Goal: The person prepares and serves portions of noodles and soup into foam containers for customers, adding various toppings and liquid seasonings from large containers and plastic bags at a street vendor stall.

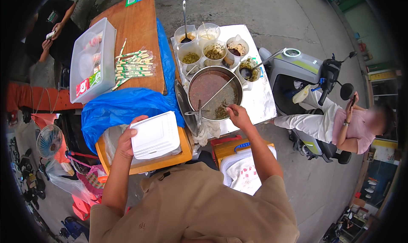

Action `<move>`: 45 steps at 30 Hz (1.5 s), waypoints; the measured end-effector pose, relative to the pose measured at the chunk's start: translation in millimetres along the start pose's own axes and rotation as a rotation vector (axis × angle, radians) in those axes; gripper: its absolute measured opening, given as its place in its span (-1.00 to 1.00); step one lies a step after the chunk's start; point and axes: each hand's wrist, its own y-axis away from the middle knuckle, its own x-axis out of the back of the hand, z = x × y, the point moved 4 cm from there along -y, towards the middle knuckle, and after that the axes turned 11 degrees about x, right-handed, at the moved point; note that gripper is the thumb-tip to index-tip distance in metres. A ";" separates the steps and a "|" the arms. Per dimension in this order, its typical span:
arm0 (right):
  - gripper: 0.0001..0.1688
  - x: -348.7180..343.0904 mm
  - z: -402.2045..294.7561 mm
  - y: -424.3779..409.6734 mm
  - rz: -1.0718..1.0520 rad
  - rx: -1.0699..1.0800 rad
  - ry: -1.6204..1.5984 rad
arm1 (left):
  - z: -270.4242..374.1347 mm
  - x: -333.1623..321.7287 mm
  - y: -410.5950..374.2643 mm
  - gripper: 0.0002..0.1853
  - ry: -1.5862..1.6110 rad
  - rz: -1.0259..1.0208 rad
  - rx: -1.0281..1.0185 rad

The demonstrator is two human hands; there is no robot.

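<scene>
My left hand [127,140] grips the edge of a white foam takeaway box [156,135] above an orange-framed bin. Over the near rim of a round metal pot [240,93], my right hand [240,117] holds a utensil by its handle; the lower end is hard to make out in the food. A metal strip divides the pot: reddish broth [207,86] lies on one side, and greyish broth with chopped greens [220,111] on the other. A metal lid [185,107] leans against the pot's left side, partly behind a metal utensil [199,114].
Several plastic jugs [190,56] of condiments, some with ladles, stand behind the pot. Wrapped chopsticks [135,66] and a clear plastic bin [110,48] are on the wooden board. Blue plastic sheeting [127,107] drapes nearby. One person [347,125] sits on a scooter; another [52,29] stands far left.
</scene>
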 end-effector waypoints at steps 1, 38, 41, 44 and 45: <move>-0.70 3.5 -24.7 9.5 0.019 0.073 0.152 | 0.6 -3.2 -9.3 -0.27 -0.022 -0.028 -0.006; -0.53 131.7 -176.3 90.4 0.784 -0.288 -0.493 | -11.4 -66.5 -242.0 -0.04 0.081 -0.364 0.242; -0.56 135.5 -199.9 76.0 0.751 -0.293 -0.475 | -10.1 -72.6 -235.2 -0.03 0.094 -0.335 0.237; -0.56 133.0 -208.8 70.2 0.728 -0.264 -0.454 | -13.9 -80.5 -232.7 -0.04 0.116 -0.441 0.233; -0.55 131.3 -214.0 71.4 0.723 -0.276 -0.456 | -19.3 -82.0 -236.5 -0.04 0.125 -0.459 0.238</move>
